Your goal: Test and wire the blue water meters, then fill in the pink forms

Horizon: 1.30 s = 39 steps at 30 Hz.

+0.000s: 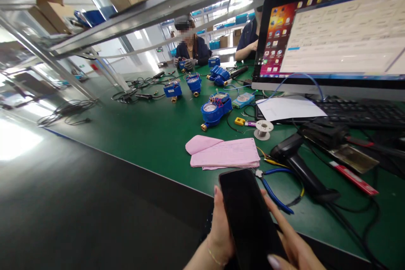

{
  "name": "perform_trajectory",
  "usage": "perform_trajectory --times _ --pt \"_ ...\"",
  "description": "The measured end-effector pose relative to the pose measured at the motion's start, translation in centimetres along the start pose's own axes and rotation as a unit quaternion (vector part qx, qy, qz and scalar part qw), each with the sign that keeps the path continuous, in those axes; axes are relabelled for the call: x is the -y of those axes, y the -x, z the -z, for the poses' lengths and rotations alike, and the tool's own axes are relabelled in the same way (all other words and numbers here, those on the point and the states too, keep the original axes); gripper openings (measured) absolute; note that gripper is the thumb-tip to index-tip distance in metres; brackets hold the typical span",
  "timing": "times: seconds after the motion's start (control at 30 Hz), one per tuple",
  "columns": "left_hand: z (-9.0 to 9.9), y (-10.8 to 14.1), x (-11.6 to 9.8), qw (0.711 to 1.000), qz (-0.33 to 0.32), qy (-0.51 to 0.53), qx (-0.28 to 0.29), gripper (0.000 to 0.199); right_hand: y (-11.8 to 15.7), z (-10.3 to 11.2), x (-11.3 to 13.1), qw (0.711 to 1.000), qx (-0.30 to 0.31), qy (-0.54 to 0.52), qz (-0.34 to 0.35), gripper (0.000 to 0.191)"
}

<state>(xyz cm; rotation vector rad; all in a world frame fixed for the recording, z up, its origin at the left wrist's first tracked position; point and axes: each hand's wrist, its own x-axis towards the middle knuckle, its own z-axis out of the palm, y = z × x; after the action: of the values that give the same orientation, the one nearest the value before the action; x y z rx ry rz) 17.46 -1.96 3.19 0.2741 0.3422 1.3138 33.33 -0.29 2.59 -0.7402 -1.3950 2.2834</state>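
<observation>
A black smartphone (248, 215) with a dark screen is held between both hands at the table's front edge. My left hand (220, 228) grips its left side, thumb along the edge and a thin bracelet at the wrist. Around the right side and lower end closes my right hand (294, 240), its thumb over the lower screen. Just beyond the phone lies a stack of pink paper sheets (228, 154). Blue-handled pliers (275, 190) rest to the right of it, beside a black barcode scanner (303, 168).
Several blue water meters (215, 109) stand farther back on the green table (136, 126). To the right are a solder wire spool (263, 130), a keyboard (363, 112) and a monitor (335, 38). Loose cables (136, 93) lie at left. Across the table, a gloved person (191, 46) handles a meter.
</observation>
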Motion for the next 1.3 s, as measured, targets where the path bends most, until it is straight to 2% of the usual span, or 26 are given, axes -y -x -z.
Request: perform_trajectory --times 0.13,0.23,0.47,0.77,1.0,1.3 --pt "1.0 -0.4 -0.4 0.994 0.027 0.078 -0.071 0.091 -1.0 -1.1 0.5 0.997 0.005 -0.073 -0.015 0.101" --pt "1.1 -0.8 -0.3 0.992 0.038 0.08 -0.09 0.091 -0.8 -1.3 0.3 0.994 -0.012 -0.106 -0.012 0.106" --pt "0.7 -1.2 -0.1 0.994 0.032 0.066 -0.084 0.089 -0.6 -0.9 0.0 0.996 -0.024 -0.086 -0.009 0.111" --pt "0.7 -1.2 0.1 0.997 0.023 0.06 -0.041 0.09 -0.6 -0.7 -0.5 0.994 -0.028 -0.105 0.007 0.112" --pt "0.7 -1.3 -0.1 0.998 0.011 0.042 -0.048 0.087 -0.8 -0.6 -0.6 0.994 -0.034 -0.1 0.002 0.113" --pt "0.5 -1.5 0.1 0.997 0.019 0.045 -0.054 0.087 -0.7 -0.8 -0.2 0.995 -0.073 -0.073 -0.003 0.116"
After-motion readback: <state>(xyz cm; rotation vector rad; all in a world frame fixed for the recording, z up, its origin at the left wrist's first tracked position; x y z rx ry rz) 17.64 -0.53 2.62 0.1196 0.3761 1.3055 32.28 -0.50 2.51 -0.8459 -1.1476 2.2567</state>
